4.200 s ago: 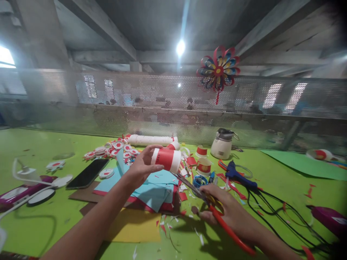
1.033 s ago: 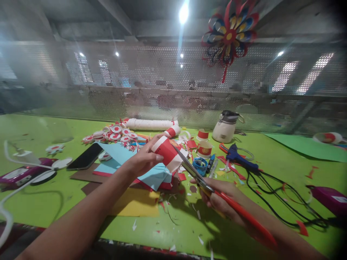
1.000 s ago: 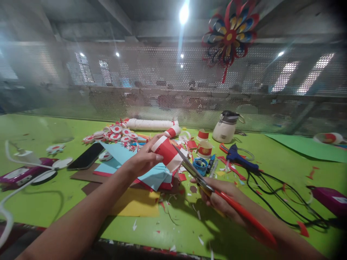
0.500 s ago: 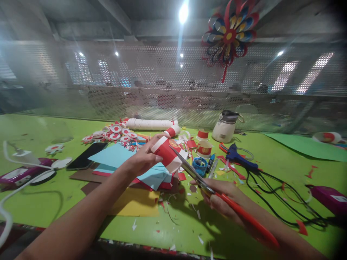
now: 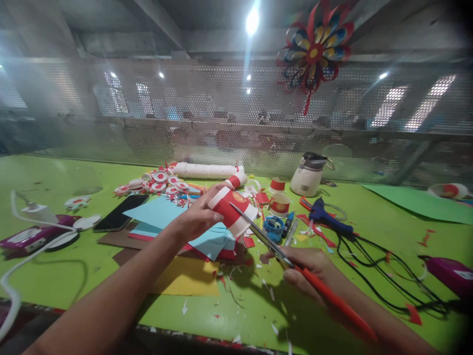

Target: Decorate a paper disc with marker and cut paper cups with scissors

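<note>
My left hand [image 5: 201, 212] grips a red and white paper cup [image 5: 229, 217] by its left side, holding it tilted above the table. A gold emblem shows on the cup's red band. Red-handled scissors [image 5: 273, 245] are in my right hand [image 5: 305, 271], with the fingers closed around the handles. Their blades reach up and left across the cup's wall, the tip lying over the red part. Whether the blades are fully together I cannot tell. Below the cup lie light blue paper sheets [image 5: 155, 215] and a yellow sheet [image 5: 185, 276].
A glue gun [image 5: 328, 217] with a dark cord lies right, near a white bottle [image 5: 306, 176]. Two cut cup pieces [image 5: 279, 204], blue tape [image 5: 274, 228] and paper scraps sit centrally. A phone [image 5: 120, 213] and a pile of red-white discs [image 5: 158, 182] are left.
The scissors blades now lie closer together and further across the cup's wall. The cup is turned slightly, so more of its right edge shows. The camera view has shifted a little.
</note>
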A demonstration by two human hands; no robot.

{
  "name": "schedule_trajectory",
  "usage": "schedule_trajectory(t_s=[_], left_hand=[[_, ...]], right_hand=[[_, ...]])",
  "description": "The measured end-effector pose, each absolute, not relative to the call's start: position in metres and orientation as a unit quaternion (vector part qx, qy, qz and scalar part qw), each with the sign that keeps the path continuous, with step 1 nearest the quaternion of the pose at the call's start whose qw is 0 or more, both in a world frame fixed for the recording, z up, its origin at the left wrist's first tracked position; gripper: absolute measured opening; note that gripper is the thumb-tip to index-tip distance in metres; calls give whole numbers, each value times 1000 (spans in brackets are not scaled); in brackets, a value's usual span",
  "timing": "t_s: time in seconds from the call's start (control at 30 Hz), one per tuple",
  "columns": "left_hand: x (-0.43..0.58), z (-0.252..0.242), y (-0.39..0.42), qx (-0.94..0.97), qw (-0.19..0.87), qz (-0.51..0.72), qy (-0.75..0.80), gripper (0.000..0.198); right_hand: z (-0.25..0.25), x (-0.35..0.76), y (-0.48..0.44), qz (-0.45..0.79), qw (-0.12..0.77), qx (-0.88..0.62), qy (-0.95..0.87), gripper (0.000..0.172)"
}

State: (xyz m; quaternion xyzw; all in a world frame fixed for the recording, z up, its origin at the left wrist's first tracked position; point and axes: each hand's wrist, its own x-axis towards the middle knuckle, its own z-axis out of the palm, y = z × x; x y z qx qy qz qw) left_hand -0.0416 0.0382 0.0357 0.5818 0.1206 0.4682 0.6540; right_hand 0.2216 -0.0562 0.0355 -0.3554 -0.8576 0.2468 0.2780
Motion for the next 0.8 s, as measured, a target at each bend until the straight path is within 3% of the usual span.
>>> schedule_trajectory(t_s=[0.17,0.43,0.8], left_hand=[[-43,35,38,583,662,454,126,61],[-43,39,36,588,668,439,120,51],[-47,37,42,610,652,422,157,55]], right_hand=[[38,223,-55,236,279,-367,-856,45],[40,222,-58,240,261,-378,-855,39],[36,222,-52,305,268,-367,-837,51]])
